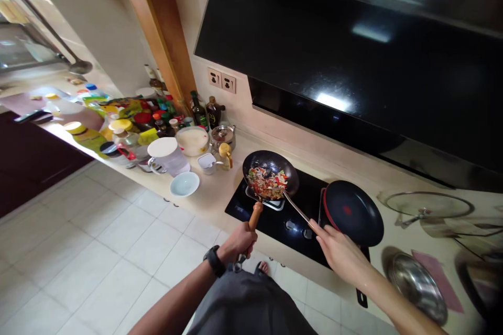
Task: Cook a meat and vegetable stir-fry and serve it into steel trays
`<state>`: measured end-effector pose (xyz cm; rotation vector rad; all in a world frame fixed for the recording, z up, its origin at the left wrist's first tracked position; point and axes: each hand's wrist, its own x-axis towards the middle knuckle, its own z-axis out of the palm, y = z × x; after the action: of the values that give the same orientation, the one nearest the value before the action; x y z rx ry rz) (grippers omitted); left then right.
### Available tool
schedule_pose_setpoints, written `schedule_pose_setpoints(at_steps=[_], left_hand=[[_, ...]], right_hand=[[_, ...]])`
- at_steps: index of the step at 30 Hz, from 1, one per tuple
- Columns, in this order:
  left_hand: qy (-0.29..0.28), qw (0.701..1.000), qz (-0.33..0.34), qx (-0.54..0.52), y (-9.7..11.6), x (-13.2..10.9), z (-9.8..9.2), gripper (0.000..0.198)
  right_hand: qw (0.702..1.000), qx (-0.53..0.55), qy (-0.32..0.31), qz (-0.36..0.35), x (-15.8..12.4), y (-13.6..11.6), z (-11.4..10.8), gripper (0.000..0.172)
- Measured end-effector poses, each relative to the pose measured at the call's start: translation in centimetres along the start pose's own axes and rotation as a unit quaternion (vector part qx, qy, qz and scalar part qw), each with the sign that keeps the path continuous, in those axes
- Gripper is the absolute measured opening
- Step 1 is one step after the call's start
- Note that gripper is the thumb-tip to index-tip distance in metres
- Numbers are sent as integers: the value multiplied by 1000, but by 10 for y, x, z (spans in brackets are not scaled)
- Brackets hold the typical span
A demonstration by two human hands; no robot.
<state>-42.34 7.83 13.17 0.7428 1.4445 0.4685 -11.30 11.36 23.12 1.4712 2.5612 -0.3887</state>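
My left hand [238, 243] grips the orange wooden handle [255, 215] of a dark wok [257, 159], which is tilted up off the burner. Inside the wok lies a stir-fry of chopped red, green and pale vegetables [268, 182]. My right hand [338, 251] holds the long metal handle of a spatula [298, 208], whose blade is hidden in the food. The black glass gas hob [302, 243] lies beneath both hands. Just right of the wok sits a black frying pan [353, 213] with a red rim.
Crowded along the counter's back left are bottles, jars and packets [157, 115]. A white bowl [184, 184] and a white jug [167, 156] stand nearer. A black range hood [334, 57] overhangs the hob. A steel lid [416, 285] and a glass lid [426, 205] lie right. Tiled floor [118, 251] lies below.
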Motion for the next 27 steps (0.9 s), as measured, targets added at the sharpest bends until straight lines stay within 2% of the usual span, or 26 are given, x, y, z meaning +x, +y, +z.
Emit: schedule_pose_setpoints(at_steps=[3, 5, 8, 11, 13, 16, 18, 20, 22, 23, 27], left_hand=[[-8, 1000, 3, 5, -7, 3, 2, 12], [-4, 1000, 4, 0, -13, 6, 3, 11], [6, 1000, 6, -5, -22, 11, 4, 14], [13, 1000, 5, 11, -30, 14, 3, 19], [22, 999, 3, 25, -33, 15, 2, 22], [35, 999, 2, 39, -35, 15, 0, 25], [36, 998, 0, 43, -34, 14, -1, 26], [35, 998, 2, 50, -32, 13, -2, 26], [38, 997, 4, 64, -29, 12, -4, 26], [40, 997, 2, 73, -28, 11, -4, 25], [45, 994, -3, 99, -26, 12, -7, 24]], right_hand=[[997, -55, -45, -6, 9, -11, -10, 53], [994, -77, -74, 2, 30, -23, -2, 54], [990, -98, -84, 58, 66, -30, 21, 58], [994, -56, -38, 90, 82, -9, 37, 55], [997, 23, 16, 74, 80, 15, 40, 50], [986, 129, 86, 59, 79, 47, 43, 48], [979, 152, 104, 90, 87, 56, 45, 47], [970, 177, 91, 143, 102, 59, 47, 44], [944, 259, 39, 200, 120, 59, 45, 38], [919, 325, -3, 224, 129, 59, 42, 34], [754, 577, -168, 265, 167, 57, 23, 19]])
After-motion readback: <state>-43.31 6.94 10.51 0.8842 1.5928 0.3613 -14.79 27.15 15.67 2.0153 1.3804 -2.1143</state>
